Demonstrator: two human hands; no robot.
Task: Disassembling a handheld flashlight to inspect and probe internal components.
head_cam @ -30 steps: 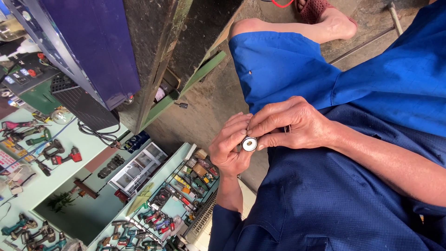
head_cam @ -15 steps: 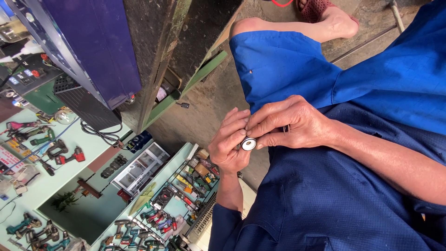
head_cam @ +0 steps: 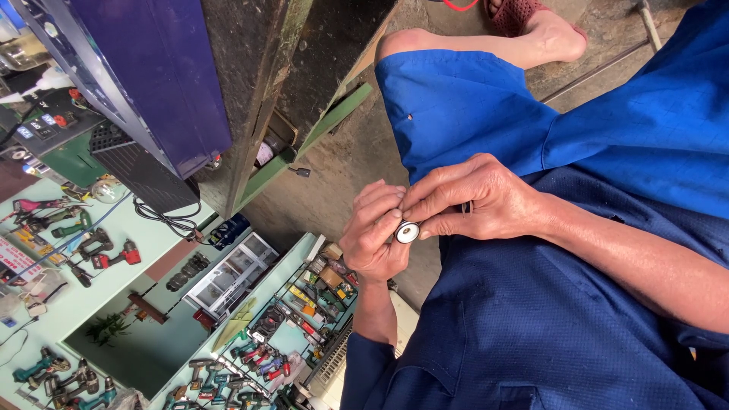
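While both hands meet over the lap, the small round metal part (head_cam: 407,231), silvery with a dark centre, sits pinched between them. The left hand (head_cam: 376,235) curls closed around it from below, fingers folded against its rim. The right hand (head_cam: 478,199) grips it from above, thumb and forefinger pressed to its edge. Blue work trousers (head_cam: 463,106) and a darker blue shirt (head_cam: 531,334) lie beneath the hands. Beyond them are a bare concrete floor (head_cam: 342,167), a dark metal cabinet (head_cam: 250,76), and a wall display of power drills (head_cam: 91,243) at the left.
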